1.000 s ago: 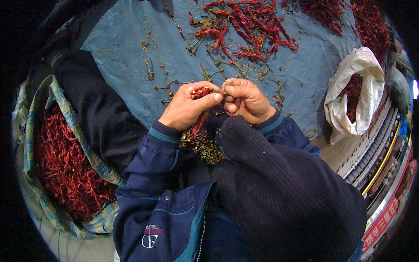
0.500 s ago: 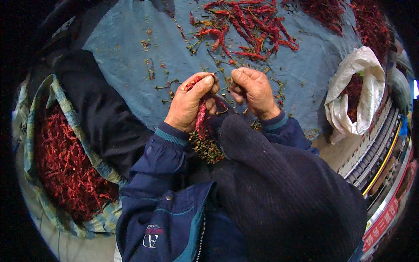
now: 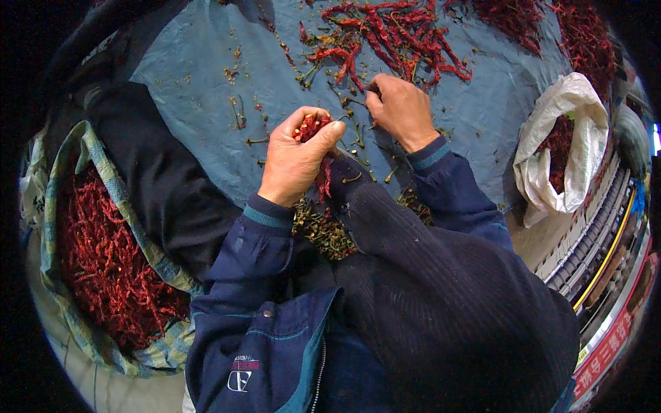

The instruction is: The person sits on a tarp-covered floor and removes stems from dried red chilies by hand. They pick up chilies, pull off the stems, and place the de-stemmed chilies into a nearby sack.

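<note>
My left hand (image 3: 296, 155) is closed round a small bundle of dried red chillies (image 3: 312, 128). Their cut-looking pale ends show above the fist, and wrinkled pods hang below it. My right hand (image 3: 401, 113) is beside the near edge of a loose heap of dried red chillies (image 3: 392, 34) on a blue sheet (image 3: 193, 89). Its fingers are curled under, back of the hand up, so whatever they may hold is hidden. Green-brown stems (image 3: 323, 230) lie in a pile below my left hand, by my dark-clothed leg.
A checked cloth sack (image 3: 103, 162) full of red chillies stands at the left. At the right is an open white woven sack (image 3: 584, 103) with red contents. More dark red chillies (image 3: 585, 45) lie at the far right. Stems and seeds are scattered over the sheet.
My right hand has moved away from my left, up toward the chilli heap, turning its back upward. My left hand keeps hold of its bundle, whose pale ends now show more.
</note>
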Tool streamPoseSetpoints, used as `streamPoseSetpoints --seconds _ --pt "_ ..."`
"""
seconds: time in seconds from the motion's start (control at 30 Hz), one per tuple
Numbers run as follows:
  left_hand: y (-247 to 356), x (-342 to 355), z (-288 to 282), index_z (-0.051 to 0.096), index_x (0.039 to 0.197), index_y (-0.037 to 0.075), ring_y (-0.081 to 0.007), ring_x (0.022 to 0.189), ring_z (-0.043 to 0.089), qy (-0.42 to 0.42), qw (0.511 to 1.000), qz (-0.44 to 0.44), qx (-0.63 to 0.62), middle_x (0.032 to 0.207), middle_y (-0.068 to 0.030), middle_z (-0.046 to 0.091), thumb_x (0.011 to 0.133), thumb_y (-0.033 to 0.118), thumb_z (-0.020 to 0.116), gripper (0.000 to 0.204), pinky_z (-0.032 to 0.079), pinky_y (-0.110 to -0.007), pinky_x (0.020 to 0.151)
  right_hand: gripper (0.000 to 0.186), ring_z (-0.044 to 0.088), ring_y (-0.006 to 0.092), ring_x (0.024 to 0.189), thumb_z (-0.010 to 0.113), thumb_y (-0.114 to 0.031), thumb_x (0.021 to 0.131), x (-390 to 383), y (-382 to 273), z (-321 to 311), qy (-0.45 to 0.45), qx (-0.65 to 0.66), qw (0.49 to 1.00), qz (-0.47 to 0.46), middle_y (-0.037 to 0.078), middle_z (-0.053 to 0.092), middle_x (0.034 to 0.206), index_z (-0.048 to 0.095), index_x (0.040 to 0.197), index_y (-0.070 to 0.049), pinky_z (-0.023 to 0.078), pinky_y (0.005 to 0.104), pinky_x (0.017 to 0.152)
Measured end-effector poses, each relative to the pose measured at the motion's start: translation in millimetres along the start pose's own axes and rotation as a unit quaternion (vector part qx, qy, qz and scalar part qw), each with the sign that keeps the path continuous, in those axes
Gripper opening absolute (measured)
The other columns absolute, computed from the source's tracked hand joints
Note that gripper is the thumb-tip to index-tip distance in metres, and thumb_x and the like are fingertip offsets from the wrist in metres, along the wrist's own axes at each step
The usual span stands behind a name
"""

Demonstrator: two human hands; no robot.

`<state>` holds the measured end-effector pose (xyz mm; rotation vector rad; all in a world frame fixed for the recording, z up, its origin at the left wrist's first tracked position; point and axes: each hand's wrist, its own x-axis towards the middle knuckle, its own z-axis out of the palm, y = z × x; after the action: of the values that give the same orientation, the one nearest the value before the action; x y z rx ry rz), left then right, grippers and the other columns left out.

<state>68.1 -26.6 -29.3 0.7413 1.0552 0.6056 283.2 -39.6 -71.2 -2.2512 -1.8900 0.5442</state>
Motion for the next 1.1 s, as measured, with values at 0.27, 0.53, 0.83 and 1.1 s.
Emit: streamPoseSetpoints --seconds 0.27,0.53,0.83,1.1 --pt "11 2 2 0.067 0.097 0.003 -0.0017 0.068 0.053 0.010 0.993 0.030 0.111 0.077 0.0057 0.061 0.091 0.016 0.076 0.017 0.044 -0.020 0.059 0.024 0.068 0.0337 0.079 0.074 -0.030 0.084 -11 6 14 0.068 0.029 0.997 -0.036 0.008 0.064 0.091 0.061 0.095 -0.013 0.055 0.0469 0.065" --pt "6 2 -5 0.066 0.099 0.002 -0.0024 0.073 0.053 0.046 0.987 0.060 0.139 0.081 0.0055 0.061 0.090 0.013 0.076 0.017 0.046 -0.021 0.064 0.020 0.067 0.0361 0.078 0.070 -0.028 0.088 -6 2 20 0.069 0.040 0.996 -0.042 0.011 0.064 0.088 0.061 0.092 -0.011 0.054 0.0479 0.064" --pt "8 4 1 0.066 0.100 0.002 -0.0034 0.075 0.055 0.044 0.985 0.066 0.156 0.083 0.0043 0.063 0.089 0.010 0.076 0.017 0.048 -0.021 0.067 0.024 0.068 0.0367 0.078 0.071 -0.031 0.087 -7 -1 12 0.069 0.057 0.995 -0.041 0.011 0.067 0.086 0.063 0.089 -0.008 0.055 0.0484 0.065" --pt "1 11 -3 0.066 0.112 0.000 -0.0111 0.082 0.066 0.047 0.998 -0.021 0.044 0.095 -0.0029 0.070 0.098 0.018 0.067 0.023 0.055 -0.026 0.071 0.017 0.067 0.0345 0.077 0.070 -0.024 0.087 -25 -22 -8 0.061 0.147 0.986 -0.052 0.011 0.066 0.085 0.063 0.086 -0.008 0.054 0.0457 0.063"
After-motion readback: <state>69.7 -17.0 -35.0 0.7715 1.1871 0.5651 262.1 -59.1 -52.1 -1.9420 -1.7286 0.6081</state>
